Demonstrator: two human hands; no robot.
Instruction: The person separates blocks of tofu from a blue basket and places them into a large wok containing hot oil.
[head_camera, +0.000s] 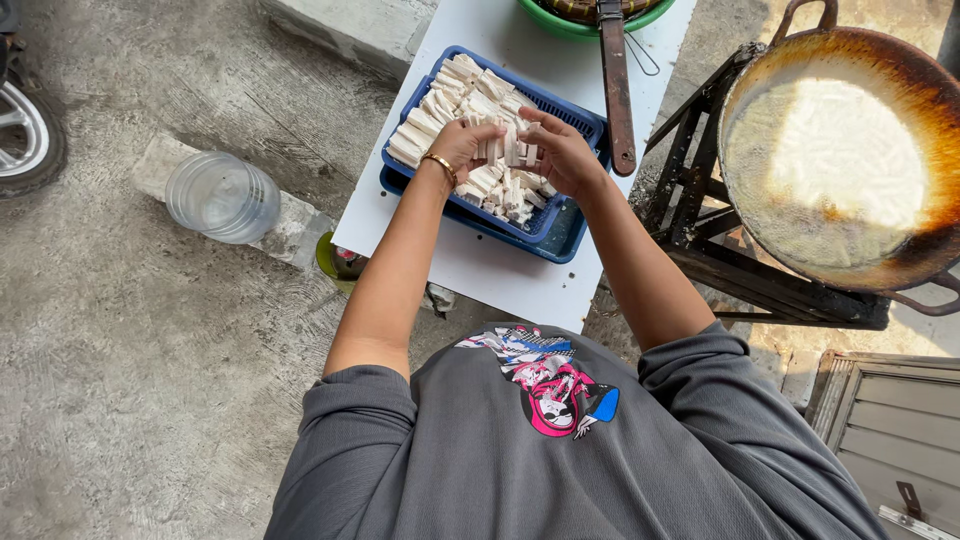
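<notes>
A rough concrete floor (130, 330) filled the left of the scene, and a white table (480, 270) ran away from the person toward the far edge. To the right, on a dark metal stand (740, 270), sat a big blackened wok (850, 150) holding pale, foaming oil. On the table lay a blue plastic basket (560, 215), and in it a heap of pale, stick-cut pieces (450, 95), most with their long axes running from near-left to far-right. A clear plastic jar (222, 197) lay on the floor at left, and a long dark handle (618, 90) reached over the table's far end from a green bowl (585, 25).

Both hands met over the middle of the basket. The left hand (462, 148), with a gold bangle at the wrist, curled its fingers round a small upright bunch of sticks (505, 150); the right hand (562, 152) pressed against the same bunch from the right, fingers bent and closed on it. The bunch stood between the two palms, directly above the heap, about equally near to either hand, its long axis roughly vertical.
</notes>
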